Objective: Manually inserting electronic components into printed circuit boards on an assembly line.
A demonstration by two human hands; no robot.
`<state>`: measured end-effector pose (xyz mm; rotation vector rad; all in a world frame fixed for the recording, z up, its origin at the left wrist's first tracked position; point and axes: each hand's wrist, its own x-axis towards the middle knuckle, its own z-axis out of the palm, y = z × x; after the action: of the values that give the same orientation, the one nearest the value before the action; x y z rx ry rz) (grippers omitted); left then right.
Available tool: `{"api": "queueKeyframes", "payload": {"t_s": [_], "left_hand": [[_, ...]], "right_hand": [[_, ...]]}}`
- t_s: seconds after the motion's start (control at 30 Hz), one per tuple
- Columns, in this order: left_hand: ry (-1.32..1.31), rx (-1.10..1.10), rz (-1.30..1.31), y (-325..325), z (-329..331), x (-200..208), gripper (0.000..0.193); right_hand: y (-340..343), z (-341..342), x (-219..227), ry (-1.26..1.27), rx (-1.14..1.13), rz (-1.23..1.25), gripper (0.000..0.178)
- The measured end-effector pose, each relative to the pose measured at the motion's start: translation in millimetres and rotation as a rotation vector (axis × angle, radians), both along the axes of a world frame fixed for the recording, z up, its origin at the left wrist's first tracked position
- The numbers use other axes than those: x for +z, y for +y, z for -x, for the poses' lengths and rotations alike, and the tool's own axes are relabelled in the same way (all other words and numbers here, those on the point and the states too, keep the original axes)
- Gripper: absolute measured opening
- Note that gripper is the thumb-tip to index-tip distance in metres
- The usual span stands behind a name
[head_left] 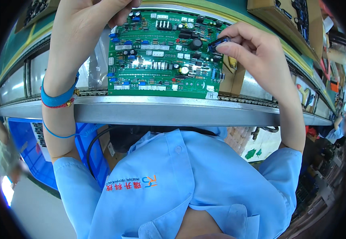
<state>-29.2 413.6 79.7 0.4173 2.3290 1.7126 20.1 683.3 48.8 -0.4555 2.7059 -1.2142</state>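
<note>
1. Smooth grey metal rail (pixel 173 113) is bounding the near side, curving toward the view's rim.
2. Green circuit board (pixel 161 94) is lying flat just beyond, its near edge meeting the rail, its face bristling with white blocky connectors (pixel 158 53) and round parts.
3. Left hand (pixel 86 22) is arching over the far left corner, fingers curling partly out of sight; I cannot tell its grip.
4. Right hand (pixel 249 44), well apart, is pinching a glossy dark cylindrical component (pixel 218 43) above the board's right side.
5. Farther off, a cardboard box (pixel 268 20) is sitting on the green worktop (pixel 236 6).
</note>
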Motion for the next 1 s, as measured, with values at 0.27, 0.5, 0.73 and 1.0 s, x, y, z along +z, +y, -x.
{"api": "queueKeyframes", "payload": {"t_s": [0.27, 0.5, 0.73, 1.0], "left_hand": [[0.130, -0.064, -0.075, -9.2, -0.8, -13.5, 0.030], [0.020, -0.072, -0.070, -4.4, -10.8, -4.9, 0.030], [-0.177, -0.213, -0.090, -14.8, -42.3, -20.1, 0.033], [0.267, -0.255, 0.417, 16.5, -79.0, -16.2, 0.018]], "right_hand": [[-21.3, -3.8, 4.1, 0.235, 0.084, -0.297, 0.023], [-21.7, -6.8, 2.8, 0.375, 0.136, -0.396, 0.026], [17.0, -0.6, 18.5, -0.169, -0.006, 0.137, 0.026], [40.9, -9.0, 16.3, -0.737, -0.134, 0.650, 0.033]]}}
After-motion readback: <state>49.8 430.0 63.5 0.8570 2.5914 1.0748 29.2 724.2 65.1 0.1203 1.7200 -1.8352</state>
